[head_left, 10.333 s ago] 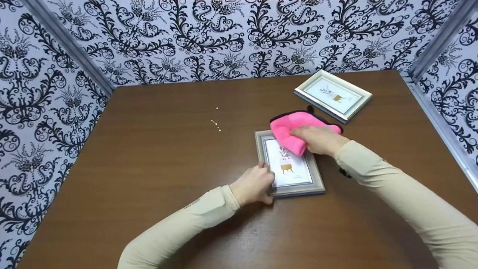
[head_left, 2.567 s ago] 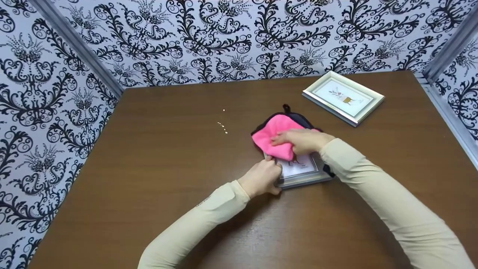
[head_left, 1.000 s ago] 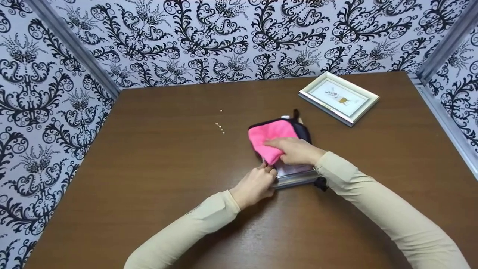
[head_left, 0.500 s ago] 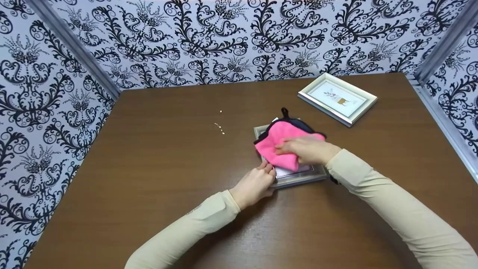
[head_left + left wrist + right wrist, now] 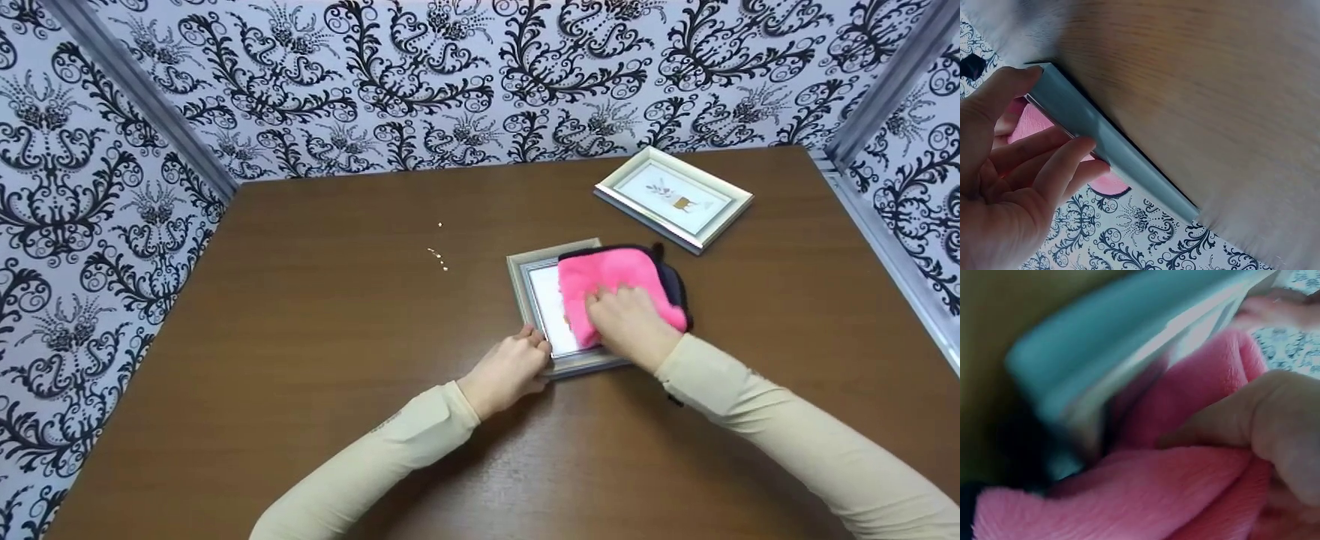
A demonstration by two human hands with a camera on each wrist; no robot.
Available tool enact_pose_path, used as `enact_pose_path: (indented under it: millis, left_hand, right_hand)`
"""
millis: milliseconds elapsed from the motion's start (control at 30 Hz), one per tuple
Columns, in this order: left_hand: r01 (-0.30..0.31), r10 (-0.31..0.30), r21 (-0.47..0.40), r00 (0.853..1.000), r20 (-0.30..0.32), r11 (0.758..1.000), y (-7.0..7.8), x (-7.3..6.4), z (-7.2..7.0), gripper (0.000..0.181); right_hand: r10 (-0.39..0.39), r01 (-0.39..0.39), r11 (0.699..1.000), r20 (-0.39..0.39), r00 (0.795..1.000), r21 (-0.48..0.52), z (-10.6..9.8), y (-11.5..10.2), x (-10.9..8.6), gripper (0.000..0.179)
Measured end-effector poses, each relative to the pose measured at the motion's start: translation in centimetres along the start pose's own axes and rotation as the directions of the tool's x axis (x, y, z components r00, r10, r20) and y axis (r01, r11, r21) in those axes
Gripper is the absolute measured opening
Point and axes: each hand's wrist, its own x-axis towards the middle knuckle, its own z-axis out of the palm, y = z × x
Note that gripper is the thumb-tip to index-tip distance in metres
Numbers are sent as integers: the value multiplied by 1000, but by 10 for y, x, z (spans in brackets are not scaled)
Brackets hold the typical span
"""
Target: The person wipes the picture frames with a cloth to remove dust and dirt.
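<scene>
A silvery picture frame (image 5: 525, 289) lies on the brown table, tilted slightly, its print partly covered. My left hand (image 5: 510, 371) grips the frame's near left corner; in the left wrist view, the thumb and fingers hold the frame's grey edge (image 5: 1081, 115). On the frame's right part lies a pink plush cloth (image 5: 619, 270) with a dark border and dark backing. My right hand (image 5: 630, 322) grips this cloth with curled fingers and presses it on the frame. The right wrist view is blurred, but shows bunched pink cloth (image 5: 1179, 489) under the thumb.
A second, cream picture frame (image 5: 671, 199) with a plant print lies at the back right. Several small pale specks (image 5: 439, 257) show on the table (image 5: 337, 315) left of the held frame. Patterned walls (image 5: 465, 82) close off the back and sides.
My right hand has shifted the cloth right across the frame, after being further left a second ago, and uncovered the frame's left side. My left hand keeps its hold at the corner.
</scene>
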Motion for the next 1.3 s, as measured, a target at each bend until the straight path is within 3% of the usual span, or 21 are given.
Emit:
enact_pose_path:
  millis: [67, 167, 200, 300, 400, 433, 500, 567, 700, 867, 1100, 1300]
  left_hand:
    - [0, 0, -30, 1000, 0, 1000, -2, 1, -1, 28]
    - [-20, 20, -160, 1000, 0, 987, -11, 3, -1, 26]
    - [-28, 27, -201, 1000, -8, 979, -17, 5, 6, 26]
    - [-60, 39, -363, 997, -65, 930, -46, 16, 23, 20]
    - [4, -57, -406, 991, -118, 914, -73, 28, 17, 9]
    - [48, -107, -415, 987, -122, 909, -80, 32, 7, 5]
    - [171, -225, -369, 969, -106, 913, -89, 40, -14, 3]
    - [297, -333, -331, 941, -57, 896, -97, 49, -22, 5]
    - [440, -448, -264, 893, 33, 858, -109, 70, -16, 10]
    - [531, -517, -264, 847, 124, 805, -117, 90, 1, 15]
    - [561, -535, -251, 828, 169, 789, -119, 98, 9, 13]
    - [562, -536, -208, 827, 171, 801, -120, 103, 6, 12]
  right_hand:
    - [12, -11, 1000, -33, 999, 26, -1, -6, 0, 25]
    - [9, -5, 998, -69, 998, 65, -2, -12, 1, 17]
    - [5, 1, 997, -80, 997, 71, -2, -13, 1, 16]
    - [-3, 11, 997, -105, 994, 75, 0, -13, 0, 15]
    - [2, 4, 997, -89, 996, 73, 2, -13, -2, 19]
    - [5, 1, 997, -79, 997, 72, 3, -13, -3, 21]
    - [8, -4, 998, -61, 998, 69, 3, -13, -3, 25]
    - [11, -8, 998, -44, 999, 66, 4, -14, -4, 30]
    - [18, -17, 998, -23, 1000, 53, 5, -15, -5, 37]
    - [9, -8, 999, -4, 1000, 42, 6, -18, -4, 41]
    - [-139, 136, 982, 20, 990, 129, 4, -13, -4, 47]
    - [-283, 266, 911, 9, 959, 314, 4, -2, 0, 54]
